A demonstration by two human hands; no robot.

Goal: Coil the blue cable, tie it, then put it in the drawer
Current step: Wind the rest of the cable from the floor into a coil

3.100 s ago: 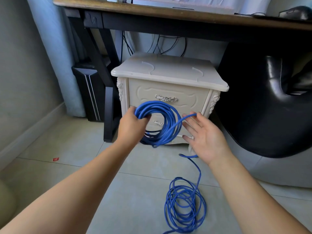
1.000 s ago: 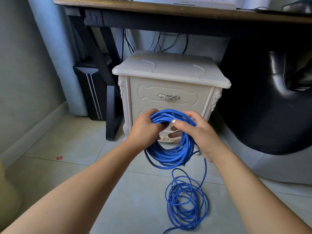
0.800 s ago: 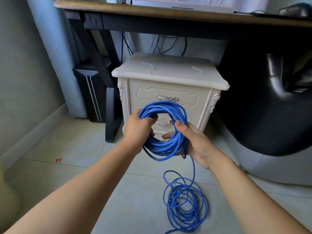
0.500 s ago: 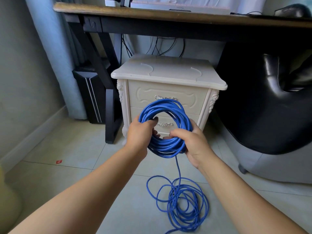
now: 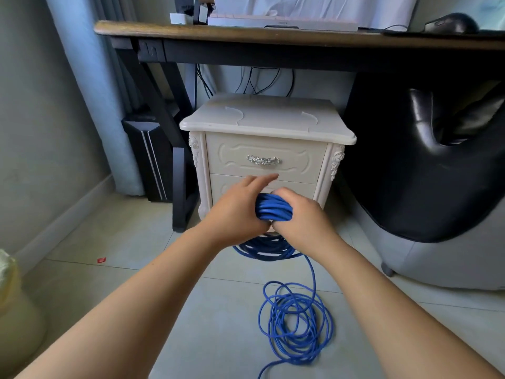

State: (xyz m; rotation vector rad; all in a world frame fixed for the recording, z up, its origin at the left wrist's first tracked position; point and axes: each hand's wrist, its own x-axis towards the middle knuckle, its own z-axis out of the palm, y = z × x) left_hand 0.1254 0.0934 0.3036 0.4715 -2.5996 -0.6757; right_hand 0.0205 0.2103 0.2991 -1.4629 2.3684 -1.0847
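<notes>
The blue cable is partly wound into a coil [image 5: 273, 209] that I hold in front of the white nightstand [image 5: 266, 124]. My right hand [image 5: 299, 213] grips the top of the coil, and the coil's lower loops [image 5: 269, 250] hang below both hands. My left hand [image 5: 236, 209] lies against the coil's left side with its fingers stretched out over it. One strand runs down from the coil to a loose heap of cable [image 5: 295, 328] on the floor. The upper drawer [image 5: 237, 155] is closed; my hands hide most of the lower drawer.
A dark wooden desk [image 5: 246, 34] spans the top above the nightstand. A black chair [image 5: 426, 170] stands on the right and a black computer tower [image 5: 153, 157] on the left. A pale yellow bin [image 5: 13, 305] sits at the bottom left, near a red scrap [image 5: 101, 260].
The coil has dropped from an upright ring to a bundle hanging lower. My right hand has closed over its top, and my left hand's fingers have straightened from their grip.
</notes>
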